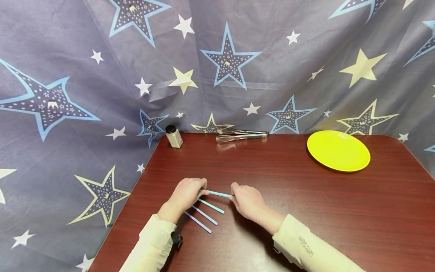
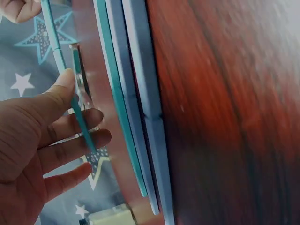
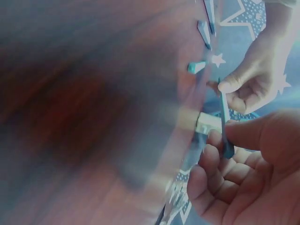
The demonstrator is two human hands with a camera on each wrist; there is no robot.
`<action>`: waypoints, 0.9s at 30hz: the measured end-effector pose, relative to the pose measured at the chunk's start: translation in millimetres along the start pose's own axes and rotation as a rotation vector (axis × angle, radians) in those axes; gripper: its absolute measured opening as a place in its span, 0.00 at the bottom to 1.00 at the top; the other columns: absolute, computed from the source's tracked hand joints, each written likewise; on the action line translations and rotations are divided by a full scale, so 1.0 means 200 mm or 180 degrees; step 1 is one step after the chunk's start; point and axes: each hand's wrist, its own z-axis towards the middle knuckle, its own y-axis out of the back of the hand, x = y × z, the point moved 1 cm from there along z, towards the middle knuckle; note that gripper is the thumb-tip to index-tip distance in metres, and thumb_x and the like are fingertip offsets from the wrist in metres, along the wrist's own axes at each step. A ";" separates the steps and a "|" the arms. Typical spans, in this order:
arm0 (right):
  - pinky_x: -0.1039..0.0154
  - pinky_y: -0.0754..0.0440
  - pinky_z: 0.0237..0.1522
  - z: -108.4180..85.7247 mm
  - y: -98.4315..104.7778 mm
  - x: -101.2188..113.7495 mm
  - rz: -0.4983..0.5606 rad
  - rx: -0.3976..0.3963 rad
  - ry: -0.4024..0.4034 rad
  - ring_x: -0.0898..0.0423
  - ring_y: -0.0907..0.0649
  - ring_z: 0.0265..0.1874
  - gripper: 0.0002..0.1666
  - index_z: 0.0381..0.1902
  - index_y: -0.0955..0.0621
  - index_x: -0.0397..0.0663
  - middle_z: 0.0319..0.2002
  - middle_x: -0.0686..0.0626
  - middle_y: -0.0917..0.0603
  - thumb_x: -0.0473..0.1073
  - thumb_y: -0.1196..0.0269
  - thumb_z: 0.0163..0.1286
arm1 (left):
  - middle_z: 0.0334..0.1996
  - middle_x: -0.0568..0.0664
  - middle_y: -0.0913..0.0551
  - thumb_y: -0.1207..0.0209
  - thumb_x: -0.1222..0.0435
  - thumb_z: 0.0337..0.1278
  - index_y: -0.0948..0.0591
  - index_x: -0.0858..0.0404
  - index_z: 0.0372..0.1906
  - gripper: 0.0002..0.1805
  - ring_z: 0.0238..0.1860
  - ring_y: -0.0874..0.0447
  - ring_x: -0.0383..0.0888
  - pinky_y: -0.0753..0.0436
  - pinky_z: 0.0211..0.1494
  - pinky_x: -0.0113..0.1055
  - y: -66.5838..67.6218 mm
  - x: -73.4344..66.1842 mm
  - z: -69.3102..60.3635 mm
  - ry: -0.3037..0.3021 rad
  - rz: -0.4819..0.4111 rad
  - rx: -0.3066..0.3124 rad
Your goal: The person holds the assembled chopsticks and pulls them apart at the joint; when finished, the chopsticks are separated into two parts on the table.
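Observation:
My left hand (image 1: 186, 194) and right hand (image 1: 249, 202) pinch one teal chopstick (image 1: 219, 194) between them, just above the table. The left thumb and fingers hold one end part; in the left wrist view the chopstick (image 2: 59, 58) passes under the thumb and across the fingers. At the other end, the right thumb presses the chopstick (image 3: 225, 112) against curled fingers. Nearer me on the table lie a second teal chopstick (image 1: 211, 206) and two blue-grey chopsticks (image 1: 205, 215), spaced side by side. The left hand and wrist hide their far ends in the head view.
A dark red wooden table (image 1: 285, 177) lies under everything. Along its back edge stand a small black-capped jar (image 1: 174, 136) at left and metal tongs (image 1: 241, 136) in the middle. A yellow plate (image 1: 338, 151) is at the back right. A star-patterned cloth (image 1: 231, 102) hangs behind.

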 end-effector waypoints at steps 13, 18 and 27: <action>0.58 0.25 0.24 -0.07 0.20 -0.17 -0.0168 -0.0206 0.0229 0.57 0.22 0.20 0.16 0.28 0.28 0.50 0.21 0.56 0.23 0.42 0.29 0.59 | 0.32 0.40 0.18 0.38 0.62 0.63 0.17 0.52 0.46 0.08 0.31 0.18 0.41 0.20 0.33 0.39 -0.01 -0.20 0.07 -0.0448 -0.0258 -0.0136; 0.64 0.30 0.22 -0.11 0.25 -0.24 -0.0184 -0.0218 0.0384 0.62 0.29 0.18 0.18 0.26 0.29 0.51 0.19 0.59 0.28 0.44 0.27 0.57 | 0.29 0.40 0.22 0.39 0.61 0.64 0.18 0.51 0.42 0.05 0.27 0.20 0.41 0.22 0.29 0.37 -0.03 -0.28 0.10 -0.0597 -0.0230 -0.0116; 0.68 0.33 0.22 -0.17 0.28 -0.30 -0.0098 -0.0075 0.0703 0.65 0.34 0.17 0.18 0.25 0.29 0.53 0.19 0.63 0.31 0.46 0.28 0.58 | 0.28 0.41 0.22 0.42 0.69 0.63 0.20 0.53 0.44 0.09 0.24 0.24 0.40 0.25 0.25 0.33 -0.06 -0.46 0.15 -0.0732 -0.0360 0.0027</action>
